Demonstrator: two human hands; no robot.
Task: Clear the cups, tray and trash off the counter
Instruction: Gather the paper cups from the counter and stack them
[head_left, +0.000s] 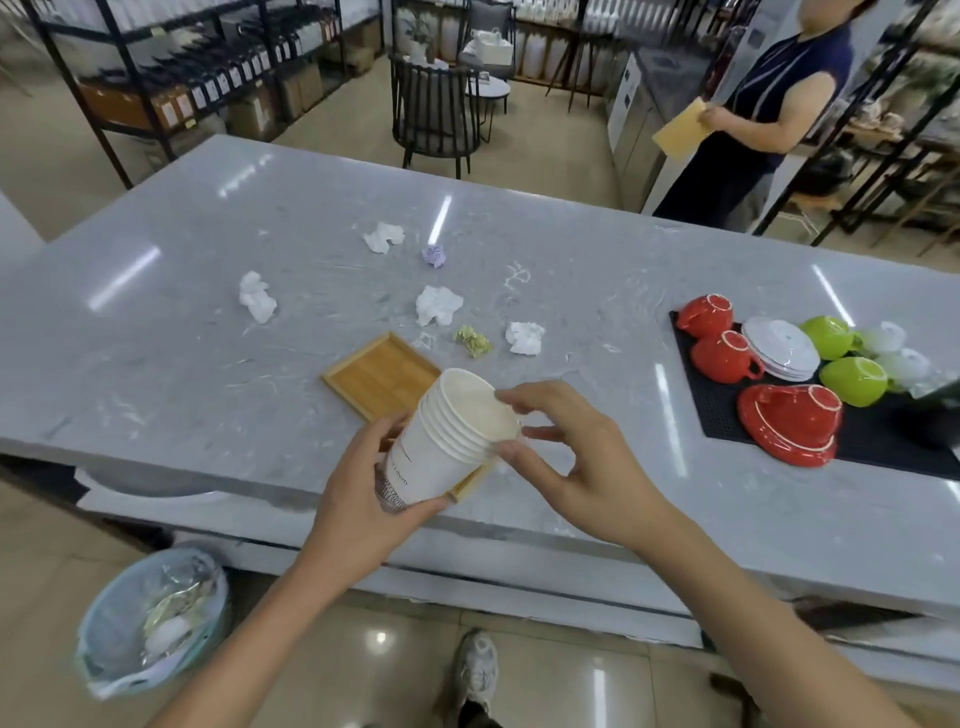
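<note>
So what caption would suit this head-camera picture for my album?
Left hand holds stacked paper cups over a wooden tray, right hand at the rim, crumpled paper on the counter.

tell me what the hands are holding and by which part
The left hand grips a stack of nested white paper cups around its lower wall. The right hand holds nothing; its fingertips sit at the stack's rim.
</note>
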